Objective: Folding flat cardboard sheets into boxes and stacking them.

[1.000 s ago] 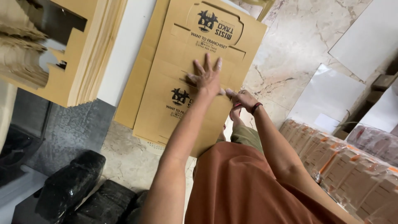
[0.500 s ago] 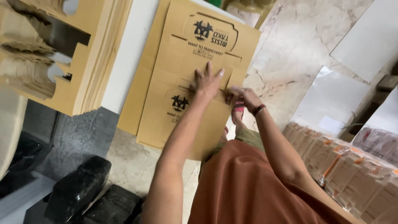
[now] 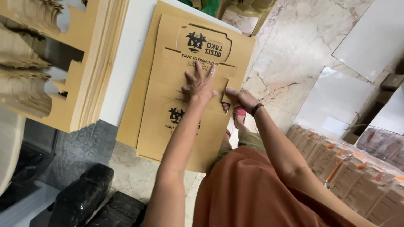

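Cardboard box blank (image 3: 185, 113) lay flat on the stack beside the white table (image 3: 126, 63); left hand (image 3: 201, 84) remained spread and pressed down (palm flat) — right hand (image 3: 240, 99) had shifted to pinch its side flap (image 3: 226, 97).

left hand (image 3: 201, 85) flat, fingers spread, arm outstretched, right hand (image 3: 240, 99) curled, fingertips pinching, wrist banded

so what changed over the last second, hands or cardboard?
Very little. The left hand lies flat, fingers spread, on the top cardboard sheet, as before. The right hand has closed in slightly at the sheet's right edge by a cut flap; whether it grips is unclear. Nothing picked up or let go. The cardboard stack at the left and the wrapped packs have not moved.
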